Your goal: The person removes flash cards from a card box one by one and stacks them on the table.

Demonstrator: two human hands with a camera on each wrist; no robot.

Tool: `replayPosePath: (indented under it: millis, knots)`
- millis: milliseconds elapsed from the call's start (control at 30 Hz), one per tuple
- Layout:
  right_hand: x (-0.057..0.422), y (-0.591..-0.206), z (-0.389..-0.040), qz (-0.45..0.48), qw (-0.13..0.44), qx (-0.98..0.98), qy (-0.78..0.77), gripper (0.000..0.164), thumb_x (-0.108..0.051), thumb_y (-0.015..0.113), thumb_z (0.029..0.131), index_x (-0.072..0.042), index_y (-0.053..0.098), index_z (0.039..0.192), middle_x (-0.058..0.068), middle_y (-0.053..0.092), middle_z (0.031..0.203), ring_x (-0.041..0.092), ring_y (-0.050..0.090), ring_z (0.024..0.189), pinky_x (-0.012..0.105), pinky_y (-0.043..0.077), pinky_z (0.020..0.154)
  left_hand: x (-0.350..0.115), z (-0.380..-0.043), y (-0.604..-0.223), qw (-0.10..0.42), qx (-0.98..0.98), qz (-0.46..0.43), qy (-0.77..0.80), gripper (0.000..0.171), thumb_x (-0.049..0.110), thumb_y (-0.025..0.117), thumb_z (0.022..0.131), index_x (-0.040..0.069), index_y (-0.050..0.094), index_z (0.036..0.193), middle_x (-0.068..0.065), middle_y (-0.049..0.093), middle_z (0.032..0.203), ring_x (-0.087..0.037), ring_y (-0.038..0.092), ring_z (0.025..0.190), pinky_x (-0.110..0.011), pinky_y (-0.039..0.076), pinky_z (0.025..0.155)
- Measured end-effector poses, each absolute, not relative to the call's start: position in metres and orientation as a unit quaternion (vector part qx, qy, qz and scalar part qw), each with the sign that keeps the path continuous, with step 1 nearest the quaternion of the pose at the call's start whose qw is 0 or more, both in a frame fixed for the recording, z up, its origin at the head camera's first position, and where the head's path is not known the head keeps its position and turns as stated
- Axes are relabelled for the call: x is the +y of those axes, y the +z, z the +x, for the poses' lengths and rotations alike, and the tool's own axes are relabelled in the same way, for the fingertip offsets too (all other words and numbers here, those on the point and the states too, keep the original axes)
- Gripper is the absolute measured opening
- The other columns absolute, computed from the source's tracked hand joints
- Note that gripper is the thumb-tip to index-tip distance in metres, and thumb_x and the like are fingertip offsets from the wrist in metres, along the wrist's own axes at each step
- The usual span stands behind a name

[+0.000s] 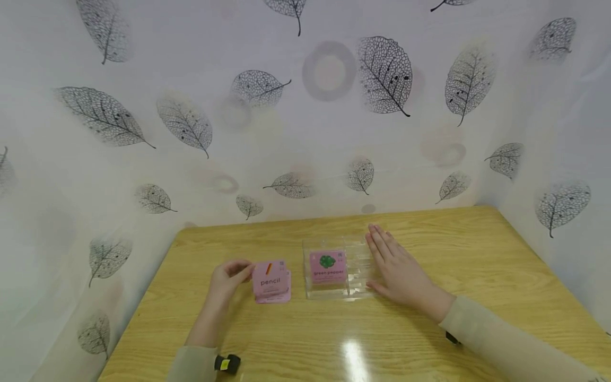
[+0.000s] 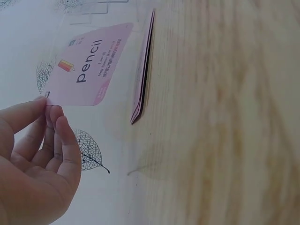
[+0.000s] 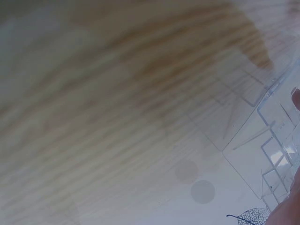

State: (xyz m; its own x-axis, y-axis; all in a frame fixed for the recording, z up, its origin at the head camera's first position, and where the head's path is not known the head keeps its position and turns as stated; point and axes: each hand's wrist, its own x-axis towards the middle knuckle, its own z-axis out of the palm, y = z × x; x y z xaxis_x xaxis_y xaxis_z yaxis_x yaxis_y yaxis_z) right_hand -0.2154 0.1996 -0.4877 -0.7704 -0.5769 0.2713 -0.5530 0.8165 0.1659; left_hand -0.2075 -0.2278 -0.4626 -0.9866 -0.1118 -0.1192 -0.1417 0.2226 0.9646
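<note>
My left hand [image 1: 230, 281] pinches a pink flashcard [image 1: 270, 276] printed "pencil" by one corner, between thumb and fingertips. In the left wrist view that card is raised off a thin stack of pink cards [image 2: 143, 70], which lies on the table. A clear plastic tray [image 1: 305, 289] with compartments sits in the middle, and a "green pepper" card [image 1: 328, 267] lies in its left compartment. On the tray's right side rests my right hand [image 1: 398, 268], its fingers straight. Only part of that hand and the tray [image 3: 269, 136] shows at the right wrist view's edge.
The wood-grain table [image 1: 296, 339] meets a white curtain [image 1: 286, 138] with leaf prints behind and at both sides. A dark strap device [image 1: 227, 364] is on the left wrist.
</note>
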Motion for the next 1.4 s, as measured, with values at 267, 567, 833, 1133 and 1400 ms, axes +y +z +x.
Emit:
replayPosePath:
  millis: [267,567,833,1133,1400]
  knots:
    - [0.199,-0.488,-0.216,0.307,0.182,-0.934,-0.030,0.115,-0.063,0.073,0.090,0.011,0.023,0.163,0.030,0.013,0.175,0.045,0.021,0.162,0.045,0.004,0.136,-0.230,-0.210,-0.468,0.021,0.784,-0.073,0.616,0.019,0.002,0.068,0.100,-0.009,0.069,0.116,0.004,0.074,0.096,-0.005,0.068,0.086,-0.017,0.060,0.082]
    - [0.198,-0.487,-0.215,0.305,0.169,-0.937,-0.023,0.116,-0.062,0.074,0.090,0.011,0.021,0.163,0.029,0.011,0.175,0.045,0.019,0.163,0.048,0.010,0.136,-0.231,-0.212,-0.471,0.040,0.796,-0.080,0.598,0.018,0.003,0.070,0.100,-0.008,0.071,0.114,-0.003,0.074,0.100,-0.009,0.068,0.088,-0.020,0.061,0.083]
    - [0.198,-0.485,-0.215,0.300,0.151,-0.942,-0.031,0.115,-0.063,0.072,0.092,0.010,0.019,0.163,0.029,0.008,0.175,0.045,0.016,0.163,0.051,0.016,0.135,-0.231,-0.212,-0.472,0.049,0.800,-0.081,0.593,0.017,0.004,0.070,0.100,-0.007,0.071,0.114,-0.007,0.075,0.105,-0.011,0.068,0.091,-0.020,0.061,0.084]
    - [0.198,-0.485,-0.216,0.296,0.138,-0.944,-0.042,0.114,-0.064,0.069,0.094,0.009,0.017,0.164,0.028,0.005,0.176,0.043,0.012,0.164,0.051,0.017,0.135,-0.232,-0.218,-0.477,0.045,0.800,-0.084,0.593,0.015,0.000,0.070,0.100,-0.009,0.072,0.111,-0.005,0.074,0.099,-0.008,0.068,0.086,-0.017,0.061,0.079]
    - [0.198,-0.485,-0.215,0.297,0.141,-0.944,-0.034,0.114,-0.063,0.070,0.093,0.009,0.017,0.164,0.027,0.005,0.176,0.043,0.013,0.164,0.049,0.011,0.136,-0.232,-0.222,-0.479,0.043,0.824,-0.085,0.559,0.015,0.004,0.074,0.098,-0.006,0.073,0.109,-0.008,0.075,0.100,-0.010,0.065,0.087,-0.018,0.057,0.077]
